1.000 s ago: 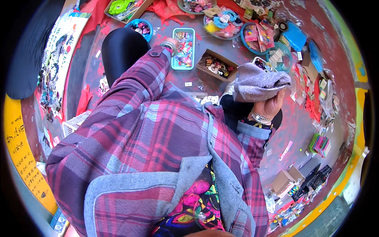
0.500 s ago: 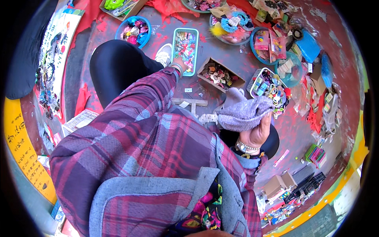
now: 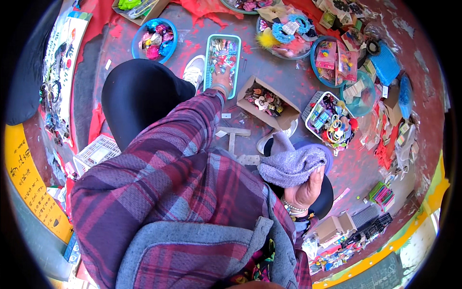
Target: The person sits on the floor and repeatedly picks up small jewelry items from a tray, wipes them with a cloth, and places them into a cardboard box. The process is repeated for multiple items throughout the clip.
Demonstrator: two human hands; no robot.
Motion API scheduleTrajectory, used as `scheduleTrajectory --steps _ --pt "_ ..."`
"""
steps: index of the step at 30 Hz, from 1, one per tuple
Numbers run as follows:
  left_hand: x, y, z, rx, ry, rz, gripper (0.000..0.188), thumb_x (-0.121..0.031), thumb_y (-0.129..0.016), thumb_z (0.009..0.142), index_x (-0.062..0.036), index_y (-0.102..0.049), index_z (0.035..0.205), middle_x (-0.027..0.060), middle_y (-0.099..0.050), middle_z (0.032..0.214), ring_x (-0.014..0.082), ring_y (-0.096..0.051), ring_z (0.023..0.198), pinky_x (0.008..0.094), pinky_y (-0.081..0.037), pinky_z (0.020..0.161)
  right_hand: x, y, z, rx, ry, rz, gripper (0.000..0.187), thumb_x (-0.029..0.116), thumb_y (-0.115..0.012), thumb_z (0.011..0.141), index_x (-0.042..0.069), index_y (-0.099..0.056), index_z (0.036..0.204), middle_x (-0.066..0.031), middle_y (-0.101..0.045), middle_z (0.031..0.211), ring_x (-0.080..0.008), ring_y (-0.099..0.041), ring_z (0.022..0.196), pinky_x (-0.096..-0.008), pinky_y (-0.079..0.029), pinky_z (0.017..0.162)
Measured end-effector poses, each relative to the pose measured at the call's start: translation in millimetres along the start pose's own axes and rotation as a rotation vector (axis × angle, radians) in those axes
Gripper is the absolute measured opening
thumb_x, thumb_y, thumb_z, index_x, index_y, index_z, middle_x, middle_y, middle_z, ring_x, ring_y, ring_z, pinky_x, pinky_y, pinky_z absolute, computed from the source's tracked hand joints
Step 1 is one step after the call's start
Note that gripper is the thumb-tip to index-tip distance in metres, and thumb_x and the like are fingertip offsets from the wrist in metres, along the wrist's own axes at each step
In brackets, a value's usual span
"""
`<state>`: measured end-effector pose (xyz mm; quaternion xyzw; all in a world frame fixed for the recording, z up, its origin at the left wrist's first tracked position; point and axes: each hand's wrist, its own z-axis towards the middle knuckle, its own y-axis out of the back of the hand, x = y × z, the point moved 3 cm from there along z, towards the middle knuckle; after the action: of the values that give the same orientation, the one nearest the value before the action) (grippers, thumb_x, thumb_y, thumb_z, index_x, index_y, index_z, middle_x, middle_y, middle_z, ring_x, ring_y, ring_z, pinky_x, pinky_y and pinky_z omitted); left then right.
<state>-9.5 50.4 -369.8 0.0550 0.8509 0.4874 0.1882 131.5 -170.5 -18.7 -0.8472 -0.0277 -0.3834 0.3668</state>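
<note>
My left hand [image 3: 220,78] reaches into a long turquoise basket [image 3: 209,72] and rests over the small colourful pieces [image 3: 224,50] inside. Its fingers look stretched out, though their tips blur into the pieces. My right hand [image 3: 309,189] grips a fuzzy grey-purple cloth [image 3: 291,166] above my right knee, thumb and fingers closed at its edge. Behind the cloth a smooth purple edge [image 3: 328,156] shows; what it belongs to is mostly hidden.
A cardboard box [image 3: 283,117] of small trinkets stands right of the basket. Further right is a white basket [image 3: 307,111] of hair ties. Round blue tubs [image 3: 174,43] with accessories stand further off. A white crate [image 3: 98,153] sits left of my left leg.
My left hand has gone from the basket's near left side further in over the pieces. My right hand has come lower and slightly left with the cloth, which is folded differently.
</note>
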Motion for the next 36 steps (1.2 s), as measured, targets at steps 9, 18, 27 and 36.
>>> scheduleTrajectory --steps 9,18,27,36 --pt "-12 9 20 0.030 -0.221 0.005 0.050 -0.004 -0.051 0.075 -0.0161 -0.040 0.123 0.0261 -0.037 0.119 0.0423 -0.044 0.103 0.0447 -0.042 0.085 -1 0 2 0.015 -0.028 0.030 0.043 0.019 -0.053 0.084 0.001 -0.041 0.122 -0.0093 -0.053 0.114 -0.0243 -0.051 0.106 -0.0408 -0.037 0.094" --pt "-11 9 22 0.018 -0.057 -0.059 0.044 -0.006 -0.055 0.074 -0.0128 -0.047 0.117 0.0261 -0.042 0.116 0.0429 -0.050 0.094 0.0442 -0.045 0.080 1 -11 7 0.029 -0.035 -0.022 0.039 0.018 -0.053 0.083 -0.001 -0.043 0.117 -0.0089 -0.054 0.108 -0.0218 -0.052 0.100 -0.0371 -0.039 0.090" --pt "31 -5 47 -0.051 0.062 -0.291 0.030 -0.013 -0.067 0.067 -0.0032 -0.054 0.092 0.0230 -0.052 0.099 0.0359 -0.055 0.092 0.0367 -0.046 0.076 1 -9 5 0.042 -0.065 -0.029 0.034 0.018 -0.050 0.085 0.002 -0.045 0.115 -0.0073 -0.055 0.108 -0.0216 -0.052 0.102 -0.0383 -0.038 0.092" --pt "40 23 25 0.449 0.539 -1.352 0.042 0.008 -0.054 0.077 -0.0108 -0.041 0.112 0.0075 -0.053 0.094 0.0203 -0.056 0.084 0.0373 -0.051 0.072 -2 -18 2 0.089 -0.061 0.009 0.032 0.019 -0.048 0.087 0.002 -0.046 0.114 -0.0078 -0.055 0.106 -0.0215 -0.052 0.100 -0.0388 -0.039 0.091"
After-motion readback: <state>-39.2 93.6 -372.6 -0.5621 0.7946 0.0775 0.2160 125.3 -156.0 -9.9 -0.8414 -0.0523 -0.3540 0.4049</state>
